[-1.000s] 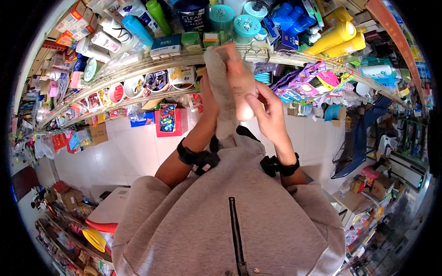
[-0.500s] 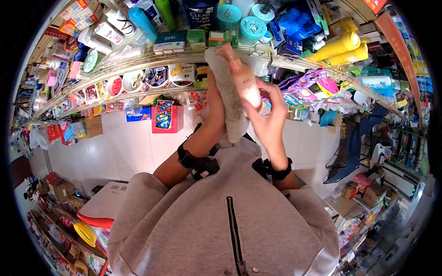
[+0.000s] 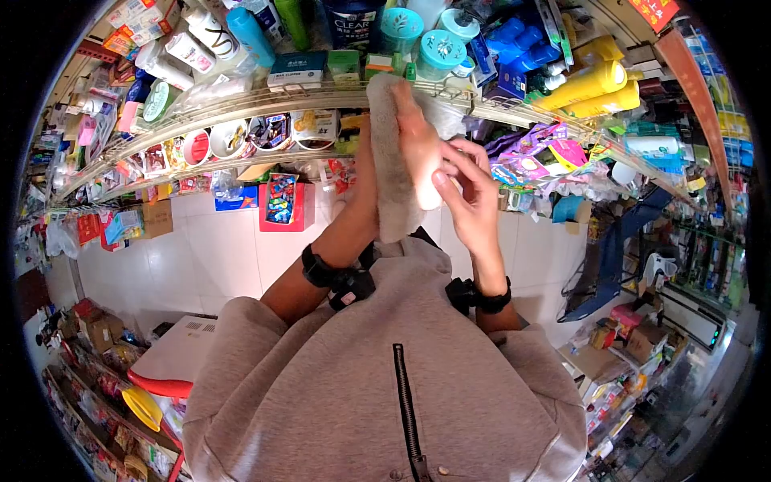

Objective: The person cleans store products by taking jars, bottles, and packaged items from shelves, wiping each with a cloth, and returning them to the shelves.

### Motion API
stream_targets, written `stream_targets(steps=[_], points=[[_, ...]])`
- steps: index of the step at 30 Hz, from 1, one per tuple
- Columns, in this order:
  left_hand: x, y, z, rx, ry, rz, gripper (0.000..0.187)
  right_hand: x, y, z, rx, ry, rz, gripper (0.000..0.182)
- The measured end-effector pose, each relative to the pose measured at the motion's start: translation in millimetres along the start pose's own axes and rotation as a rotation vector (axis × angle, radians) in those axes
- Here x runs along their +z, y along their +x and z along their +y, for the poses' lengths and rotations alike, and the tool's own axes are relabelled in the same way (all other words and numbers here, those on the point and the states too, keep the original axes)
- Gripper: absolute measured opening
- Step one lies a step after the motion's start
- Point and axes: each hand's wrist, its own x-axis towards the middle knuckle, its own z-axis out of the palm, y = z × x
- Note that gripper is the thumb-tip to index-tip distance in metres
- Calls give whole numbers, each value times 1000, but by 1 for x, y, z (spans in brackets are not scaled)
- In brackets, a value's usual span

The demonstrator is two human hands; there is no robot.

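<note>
A grey fluffy cloth [image 3: 388, 161] hangs upright in front of me, with my left hand [image 3: 366, 178] closed behind it; its fingers are mostly hidden. Against the cloth's right face leans a pinkish pump bottle [image 3: 419, 149], tilted and smeared by motion, its lower part bright with glare. My right hand [image 3: 472, 191] grips the bottle's lower right side between bent fingers and thumb. Both are held just in front of the shelf edge [image 3: 337, 98].
On the upper shelf stand turquoise cups [image 3: 442, 51], a Clear pouch [image 3: 353, 22], a clipper box [image 3: 297, 70] and yellow bottles [image 3: 594, 84]. White tubs [image 3: 231, 138] of small goods line the lower shelf. A red box [image 3: 299, 207] of packets is below, above the tiled floor [image 3: 217, 249].
The bottle has turned and now lies closer along the cloth, blurred. My right hand has shifted slightly right and its fingers have changed position; the cloth stands more upright.
</note>
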Motion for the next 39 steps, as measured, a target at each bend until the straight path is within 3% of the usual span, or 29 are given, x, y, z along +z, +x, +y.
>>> stream_targets(steps=[2, 3, 5, 8, 11, 13, 14, 16, 18, 20, 21, 22, 24, 28, 30, 34, 37, 39], points=[[10, -8, -3, 43, 10, 61, 61, -1, 0, -3, -87, -462, -21, 44], [13, -12, -5, 42, 9, -17, 58, 9, -3, -10, 32, -302, 109, 35], [11, -11, -7, 43, 8, -94, 55, 11, -5, -10, 13, -346, 104, 32], [-13, -1, -17, 173, 75, 65, 53, 12, -8, -10, -27, -410, 91, 27], [-32, 12, -20, 163, 81, 79, 51, 13, -11, -12, -99, -527, 18, 33], [-39, 22, -20, 154, 84, 81, 50, 8, -12, -7, 4, -219, -16, 37], [-39, 22, -19, 153, 82, 83, 50, 4, -13, -5, 7, -220, -17, 37], [-38, 22, -13, 225, 305, 74, 49, -5, -10, -1, 34, 80, -96, 37], [-30, 20, -4, 297, 527, 65, 49, -13, -10, 0, 71, 127, -99, 36], [-14, 15, -3, 337, 635, 58, 49, -20, -8, 9, -2, -113, -27, 36], [8, 5, -9, 267, 424, 120, 50, -20, -6, 11, -45, -223, 5, 35], [19, 0, -13, 194, 214, 180, 51, -19, -7, 8, -45, -227, 5, 35], [14, 1, -17, 140, 170, 176, 53, -10, -8, -8, 90, -60, 173, 27], [12, 2, -22, 61, 120, 86, 54, -14, -7, -1, -113, -283, 263, 18], [19, -3, -21, 81, 201, 143, 53, -17, -7, -2, -180, -439, 249, 18], [15, -4, -17, 29, 241, 180, 47, -17, -13, -5, -177, -531, 201, 28], [22, -3, -20, 122, 452, 248, 45, -2, -15, -30, -225, -907, 165, 46], [17, 0, -22, 121, 424, 247, 44, 2, -19, -30, -151, -849, 166, 47]])
